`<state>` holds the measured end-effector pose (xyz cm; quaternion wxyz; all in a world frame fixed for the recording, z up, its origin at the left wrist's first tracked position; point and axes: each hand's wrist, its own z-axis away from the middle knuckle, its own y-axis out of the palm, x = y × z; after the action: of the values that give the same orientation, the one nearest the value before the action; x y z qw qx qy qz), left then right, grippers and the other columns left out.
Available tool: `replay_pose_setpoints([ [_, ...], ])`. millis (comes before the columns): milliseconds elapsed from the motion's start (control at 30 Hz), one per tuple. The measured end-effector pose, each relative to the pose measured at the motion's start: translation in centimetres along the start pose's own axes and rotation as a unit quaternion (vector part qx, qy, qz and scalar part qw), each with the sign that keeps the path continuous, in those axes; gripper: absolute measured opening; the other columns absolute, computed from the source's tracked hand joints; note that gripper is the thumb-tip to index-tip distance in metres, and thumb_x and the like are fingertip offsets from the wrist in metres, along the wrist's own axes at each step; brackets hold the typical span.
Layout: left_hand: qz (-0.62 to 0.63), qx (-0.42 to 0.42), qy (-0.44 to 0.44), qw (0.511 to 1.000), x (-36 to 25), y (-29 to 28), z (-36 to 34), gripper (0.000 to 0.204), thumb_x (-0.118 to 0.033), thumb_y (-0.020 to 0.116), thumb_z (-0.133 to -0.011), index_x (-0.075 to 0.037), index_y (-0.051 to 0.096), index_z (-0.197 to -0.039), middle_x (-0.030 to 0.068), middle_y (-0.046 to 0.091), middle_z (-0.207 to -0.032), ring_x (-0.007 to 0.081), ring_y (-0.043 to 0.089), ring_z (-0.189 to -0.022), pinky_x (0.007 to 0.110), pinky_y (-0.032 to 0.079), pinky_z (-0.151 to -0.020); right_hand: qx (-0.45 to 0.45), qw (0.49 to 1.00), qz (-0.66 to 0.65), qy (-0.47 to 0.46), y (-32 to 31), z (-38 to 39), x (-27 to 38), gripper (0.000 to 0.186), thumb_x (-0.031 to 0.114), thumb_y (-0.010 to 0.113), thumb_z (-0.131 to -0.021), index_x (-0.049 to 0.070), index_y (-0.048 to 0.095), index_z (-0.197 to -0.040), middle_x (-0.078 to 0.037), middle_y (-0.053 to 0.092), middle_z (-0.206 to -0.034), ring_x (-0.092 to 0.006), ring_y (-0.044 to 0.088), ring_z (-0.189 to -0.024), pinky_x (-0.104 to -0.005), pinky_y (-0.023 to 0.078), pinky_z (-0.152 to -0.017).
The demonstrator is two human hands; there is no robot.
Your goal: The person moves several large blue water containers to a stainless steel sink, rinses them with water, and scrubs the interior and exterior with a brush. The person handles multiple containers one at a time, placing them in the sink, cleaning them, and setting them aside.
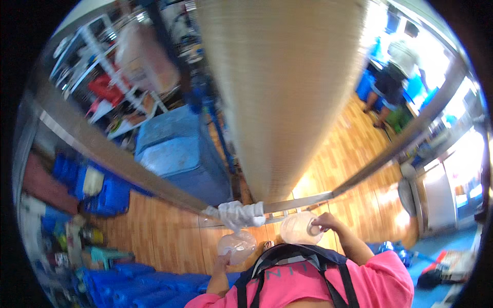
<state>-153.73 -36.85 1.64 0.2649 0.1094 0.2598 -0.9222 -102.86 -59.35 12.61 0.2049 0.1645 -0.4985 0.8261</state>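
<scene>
My left hand [222, 259] grips a clear plastic jug [241, 241] low in front of me. To its right, my right hand [322, 220] is closed on the neck of a second translucent jug [292, 228], which has a pale ring at the top. A white crumpled cloth [239, 213] is draped on the metal bar [295, 204] just above the jugs. Beyond the bar stands a tall beige cylinder [280, 97].
A blue lidded bin [169, 154] stands left of the cylinder, with a cluttered white rack [97, 61] behind. Blue containers [105, 192] line the left and lower edge. At upper right a person [398, 66] stands by a bright counter. Wooden-look floor [375, 205] shows between.
</scene>
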Motion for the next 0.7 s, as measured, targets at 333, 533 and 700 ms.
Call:
replay_pose_setpoints([
  [333,-0.217,0.015,0.666,0.713,-5.9,3.8,1.2,0.02,-0.016,0.075,-0.071,0.0,0.067,-0.079,0.0094,0.062,-0.068,0.0214,0.056,-0.045,0.035,0.047,-0.042,-0.233,0.717,-0.535,0.38,-6.4,15.9,-5.2,0.029,0.02,0.07,-0.076,-0.004,0.064,-0.09,-0.014,0.064,-0.076,-0.0211,0.066,-0.061,-0.03,0.055,-0.048],
  [533,-0.227,0.083,0.407,0.881,-16.7,18.6,2.5,0.021,-0.016,0.074,-0.071,0.001,0.066,-0.081,0.0098,0.063,-0.07,0.0217,0.057,-0.047,0.035,0.048,-0.043,-0.353,0.711,-0.513,0.327,-8.7,19.3,-17.0,0.009,0.003,0.061,-0.072,-0.002,0.06,-0.08,-0.012,0.064,-0.073,-0.0206,0.065,-0.059,-0.0324,0.056,-0.049],
  [700,-0.128,0.115,0.225,0.959,-28.3,37.2,4.8,0.021,-0.015,0.073,-0.072,0.001,0.066,-0.083,0.0102,0.063,-0.071,0.022,0.058,-0.049,0.035,0.049,-0.044,-0.437,0.75,-0.357,0.346,-10.0,20.1,-27.6,0.015,0.012,0.064,-0.066,0.001,0.062,-0.077,-0.017,0.063,-0.072,-0.0303,0.064,-0.065,-0.037,0.052,-0.059],
])
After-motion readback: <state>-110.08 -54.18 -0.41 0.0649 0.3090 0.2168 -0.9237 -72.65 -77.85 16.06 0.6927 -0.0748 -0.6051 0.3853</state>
